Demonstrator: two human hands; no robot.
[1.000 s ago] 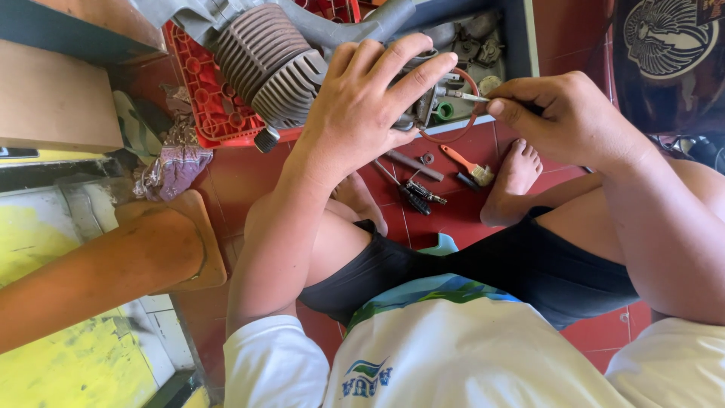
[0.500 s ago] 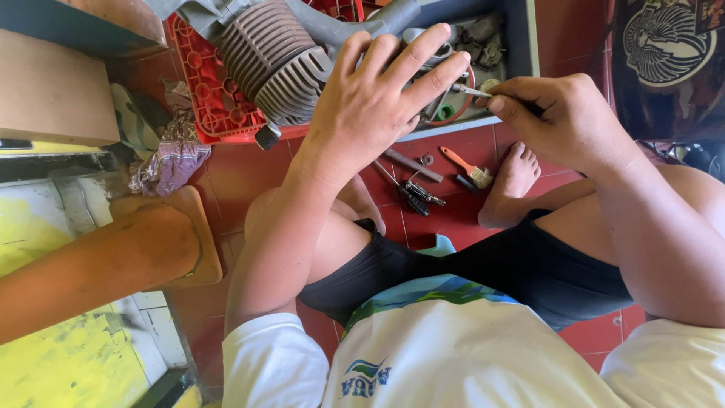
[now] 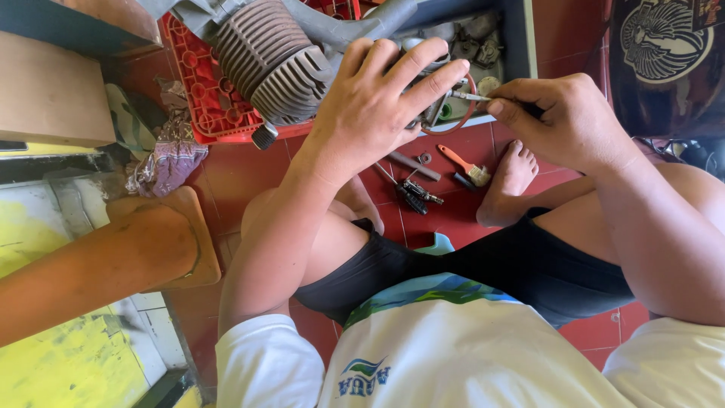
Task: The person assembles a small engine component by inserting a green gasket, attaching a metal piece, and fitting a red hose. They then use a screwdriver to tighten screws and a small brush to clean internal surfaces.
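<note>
Grey and ribbed, the finned metal engine cylinder (image 3: pixel 272 57) lies on a red plastic crate (image 3: pixel 208 106) near the far edge of the red tiled floor (image 3: pixel 249 170); its upper part is cut off by the top of the frame. The left hand (image 3: pixel 377 106) is spread open, palm down, fingers fanned over the engine body just right of the cylinder, so most of what it presses on is hidden. The right hand (image 3: pixel 563 117) is closed in a pinch on a thin metal tool (image 3: pixel 468 96), whose tip reaches in under the left fingertips; where the tip meets the engine cannot be made out. A thin red ring (image 3: pixel 457 125), perhaps a wire or a seal, loops below the tool, partly covered by the left hand. On the floor between the person's bare feet lie an orange-handled small brush (image 3: pixel 462 162), a short grey metal rod (image 3: pixel 414 166) and a small dark metal part (image 3: pixel 414 195), too small to tell further. A patterned purple rag (image 3: pixel 170 155) lies beside the crate's near left corner. Another person's bare leg (image 3: pixel 98 268) crosses the left side, resting on a wooden block (image 3: pixel 200 242).

Compared with half a second ago, the view sits slightly lower and closer; both hands keep the same grip and place.
</note>
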